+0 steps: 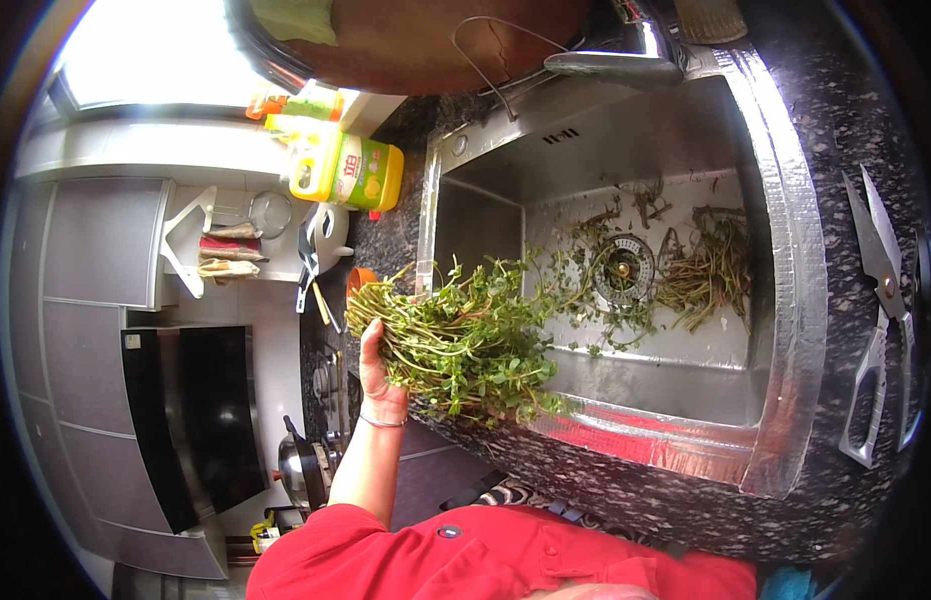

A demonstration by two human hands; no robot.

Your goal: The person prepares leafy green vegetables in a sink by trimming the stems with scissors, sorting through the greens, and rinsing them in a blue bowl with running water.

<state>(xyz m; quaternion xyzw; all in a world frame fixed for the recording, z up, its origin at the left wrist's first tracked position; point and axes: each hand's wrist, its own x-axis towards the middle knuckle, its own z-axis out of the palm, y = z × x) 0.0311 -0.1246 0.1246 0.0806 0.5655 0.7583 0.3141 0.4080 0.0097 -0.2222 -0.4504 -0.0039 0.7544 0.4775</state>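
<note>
My left hand [381, 382], a bangle on its wrist, grips a big bunch of leafy green stems [465, 337] by the cut-end side. The leafy ends point right, over the near left corner of a steel sink [638, 382]. Loose sprigs lie in the sink around the drain strainer [623, 271], and a heap of brownish-green stems [709, 274] lies to the right of it. My right hand is out of view. Kitchen shears [885, 300] lie with blades spread on the dark speckled counter, right of the sink.
Foil tape [799, 300] edges the sink. A faucet [615, 67] and a large round brown board [450, 45] are at the back. A yellow detergent jug [349, 169] and an orange container [360, 280] stand on the left. A lidded pan [299, 469] sits farther left.
</note>
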